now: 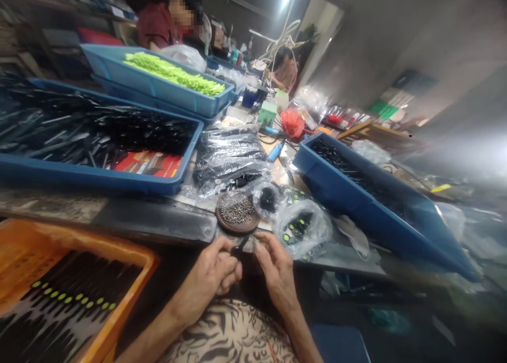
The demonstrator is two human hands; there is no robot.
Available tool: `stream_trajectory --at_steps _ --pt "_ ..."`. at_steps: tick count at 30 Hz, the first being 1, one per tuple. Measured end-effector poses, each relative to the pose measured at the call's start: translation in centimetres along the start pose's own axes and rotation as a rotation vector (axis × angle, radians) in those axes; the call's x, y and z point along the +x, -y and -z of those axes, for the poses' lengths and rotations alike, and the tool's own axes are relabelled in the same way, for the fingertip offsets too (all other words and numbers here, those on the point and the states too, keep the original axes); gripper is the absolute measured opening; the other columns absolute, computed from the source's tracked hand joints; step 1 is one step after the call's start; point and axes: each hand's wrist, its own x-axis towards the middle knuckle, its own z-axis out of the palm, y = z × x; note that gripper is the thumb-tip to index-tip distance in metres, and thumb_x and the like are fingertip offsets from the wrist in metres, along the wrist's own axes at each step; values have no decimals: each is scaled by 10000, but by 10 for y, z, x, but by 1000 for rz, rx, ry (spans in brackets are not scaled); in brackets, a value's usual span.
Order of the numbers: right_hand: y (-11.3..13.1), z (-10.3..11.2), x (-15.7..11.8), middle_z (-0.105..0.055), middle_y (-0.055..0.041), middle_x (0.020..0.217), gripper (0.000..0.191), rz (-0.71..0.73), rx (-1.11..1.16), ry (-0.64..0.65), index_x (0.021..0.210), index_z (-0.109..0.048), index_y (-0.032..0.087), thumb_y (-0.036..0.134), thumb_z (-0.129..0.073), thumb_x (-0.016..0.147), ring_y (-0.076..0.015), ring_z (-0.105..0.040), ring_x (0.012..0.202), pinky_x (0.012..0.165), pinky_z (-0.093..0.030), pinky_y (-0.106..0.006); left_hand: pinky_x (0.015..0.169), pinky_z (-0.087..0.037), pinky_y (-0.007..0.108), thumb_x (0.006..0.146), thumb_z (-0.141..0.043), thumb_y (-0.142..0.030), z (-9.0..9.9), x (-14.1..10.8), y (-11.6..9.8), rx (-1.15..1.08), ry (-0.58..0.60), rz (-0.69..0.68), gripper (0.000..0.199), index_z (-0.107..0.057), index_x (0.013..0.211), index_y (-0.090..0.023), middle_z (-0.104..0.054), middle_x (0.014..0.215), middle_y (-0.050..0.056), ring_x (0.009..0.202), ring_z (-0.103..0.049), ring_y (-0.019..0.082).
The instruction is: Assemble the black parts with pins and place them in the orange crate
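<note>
My left hand (216, 265) is closed around a small dark, slim part (240, 246), its tip pointing up past the fingers; its exact kind is too small to tell. Close on the other side of that part, my right hand (277, 262) has thumb and forefinger drawn together; what they pinch, if anything, does not show. Just beyond both hands, a round brown dish (237, 227) holds many small metal pins or screws. To its right lie an open plastic bag (322, 223) of black pieces with yellow-green dots and a smaller bag (267, 199) of dark parts.
Blue trays of dark parts stand left (166, 186) and right (336, 175); another blue tray (214, 106) holds bright green pieces. An orange crate (146, 254) with black, dotted pieces sits low left. Plastic-wrapped dark parts (229, 151) lie mid-table. Two people (152, 27) work farther back.
</note>
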Motion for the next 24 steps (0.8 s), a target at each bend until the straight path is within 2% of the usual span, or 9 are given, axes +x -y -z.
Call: stream_trajectory --at_steps 2,4,8,12,19,24 --pt "4 -3 15 -568 -74 895 212 204 -252 -45 1038 -543 165 252 -427 883 -190 -525 824 751 -434 -325 422 -206 188 861 -475 -330 5 0 -2 9 -84 -34 161 -439 857 -174 -536 682 -11 472 -316 46" --pt "5 -8 28 -549 -110 956 238 352 -465 -47 1065 -540 150 223 -423 871 -226 -503 899 802 -422 -378 428 -217 192 863 -472 -327 8 0 -3 -3 -114 -46 158 -441 853 -172 -537 683 -10 474 -319 47" --pt "0 -17 41 -499 -137 1002 284 425 -681 10 1109 -541 136 238 -429 869 -255 -455 942 811 -420 -409 428 -219 189 862 -478 -313 9 0 -3 -49 -104 -60 148 -429 843 -174 -529 657 -20 472 -323 46" --pt "-6 -18 39 -493 -123 1003 268 438 -744 49 1091 -568 148 239 -432 880 -247 -443 935 816 -414 -397 429 -233 186 862 -478 -299 10 1 -1 -51 -126 -74 136 -423 839 -177 -539 674 -16 483 -346 49" --pt "-11 -16 37 -534 -97 960 203 516 -736 29 1012 -597 163 210 -440 892 -226 -451 891 785 -409 -364 429 -229 180 863 -477 -286 10 2 -1 -57 -156 -73 122 -420 849 -178 -553 678 -15 483 -343 45" --pt "-6 -15 45 -535 -68 854 125 507 -669 130 880 -595 163 156 -471 870 -205 -457 820 740 -402 -328 428 -243 181 856 -489 -288 10 2 1 -49 -168 -66 132 -432 847 -170 -566 691 -5 482 -353 43"
